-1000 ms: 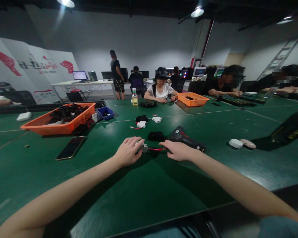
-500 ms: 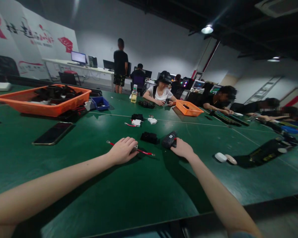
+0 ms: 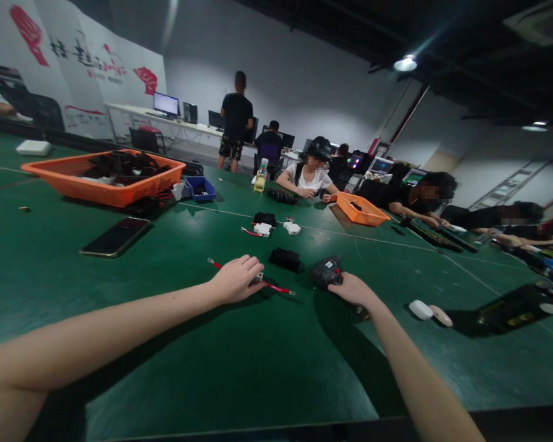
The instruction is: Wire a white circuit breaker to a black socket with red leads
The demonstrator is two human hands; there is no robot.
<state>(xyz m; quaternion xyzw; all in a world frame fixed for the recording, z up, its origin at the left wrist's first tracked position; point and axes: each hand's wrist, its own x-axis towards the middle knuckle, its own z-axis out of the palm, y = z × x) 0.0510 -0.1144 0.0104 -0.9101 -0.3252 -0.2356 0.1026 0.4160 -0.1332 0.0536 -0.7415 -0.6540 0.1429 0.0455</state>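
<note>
Now we see a small white-grey part (image 3: 257,277) lying on the green table (image 3: 258,368), with a thin red wire (image 3: 276,287) running out of it on both sides, one end toward the left and one toward the right. Our left hand (image 3: 234,280) rests over this part, the fingers curled together and pressing it down to the table; how exactly the fingertips hold it is hidden under the hand. Our right hand (image 3: 354,288) is closed around the handle of a black electric screwdriver (image 3: 326,272), which lies low on the table just beside the wire's right end. The tool is gripped but, as far as we can judge, not yet brought to the part, so any fastening seems not begun.

Just behind the wire lies a black block (image 3: 284,258), and further back are some more small black and white parts (image 3: 263,224). A dark phone (image 3: 115,237) lies to the left, near an orange tray (image 3: 102,178) full of black parts and a small blue bin (image 3: 201,188). Two white oval things (image 3: 429,312) lie to the right. Other people sit at the far side of the table.
</note>
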